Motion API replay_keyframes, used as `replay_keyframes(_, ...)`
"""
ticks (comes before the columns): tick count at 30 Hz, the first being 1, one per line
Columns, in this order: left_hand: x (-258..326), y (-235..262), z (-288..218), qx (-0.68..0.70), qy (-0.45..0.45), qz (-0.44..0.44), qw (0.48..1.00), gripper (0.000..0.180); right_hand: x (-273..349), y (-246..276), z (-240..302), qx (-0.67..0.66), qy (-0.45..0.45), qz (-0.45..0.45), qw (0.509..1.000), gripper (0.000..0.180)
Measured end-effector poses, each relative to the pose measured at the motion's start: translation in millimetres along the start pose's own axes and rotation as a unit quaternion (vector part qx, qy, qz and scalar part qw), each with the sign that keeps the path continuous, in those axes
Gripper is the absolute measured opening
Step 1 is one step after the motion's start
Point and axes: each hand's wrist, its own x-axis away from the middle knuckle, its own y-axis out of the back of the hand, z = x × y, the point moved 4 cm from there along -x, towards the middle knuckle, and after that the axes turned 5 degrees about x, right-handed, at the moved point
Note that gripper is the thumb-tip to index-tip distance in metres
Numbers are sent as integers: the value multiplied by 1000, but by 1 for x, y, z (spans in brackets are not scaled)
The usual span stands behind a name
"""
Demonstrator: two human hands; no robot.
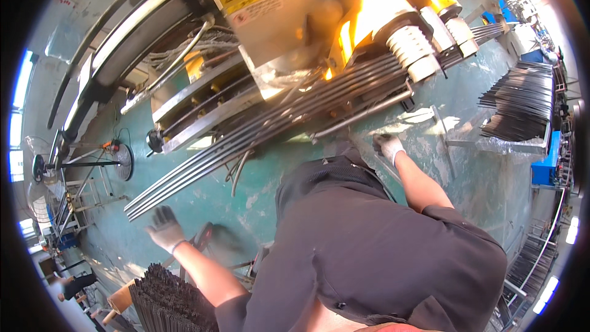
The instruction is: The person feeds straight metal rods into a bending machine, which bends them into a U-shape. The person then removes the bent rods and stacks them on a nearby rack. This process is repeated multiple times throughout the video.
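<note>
My left hand point(165, 229), in a pale glove with dark grey fingers, is held out at the lower left with its fingers stretched. It is close to the near ends of several long metal rods point(184, 178), apart from them as far as I can see. These rods run slantwise through a machine point(264, 43) with glowing parts. My right hand point(388, 146), gloved alike, is right of my body below the rods. Its fingers look curled, and what they hold, if anything, is hidden. Beside it a thin grey bar point(388, 171) slants down.
Bright flame point(329, 74) shows by the rods, below two large cylinders with white ribbed ends point(412, 52). A bundle of dark rods point(166, 298) stands by my left forearm; another stack point(519, 101) lies on a rack at right. A round fan point(124, 162) stands at left.
</note>
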Motion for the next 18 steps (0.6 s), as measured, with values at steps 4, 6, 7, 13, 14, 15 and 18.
replay_keyframes(4,58,2,133,-73,108,-54,990,76,-52,37,-13,58,-43,19,997,28)
replay_keyframes(6,87,5,202,-91,156,-36,983,75,-81,62,-2,298,0,27,954,27)
replay_keyframes(7,106,7,236,-69,191,-47,978,74,-94,77,-3,407,22,29,913,27)
replay_keyframes(13,175,-18,374,-299,257,231,889,27,-171,154,38,395,112,-37,911,45)
replay_keyframes(14,184,-32,380,-419,116,348,831,16,-171,163,45,295,123,-55,946,48)
replay_keyframes(15,183,-34,383,-302,216,280,885,12,-175,165,51,295,98,-27,950,46)
replay_keyframes(18,150,-9,380,-193,269,277,902,35,-161,165,69,239,108,-35,964,43)
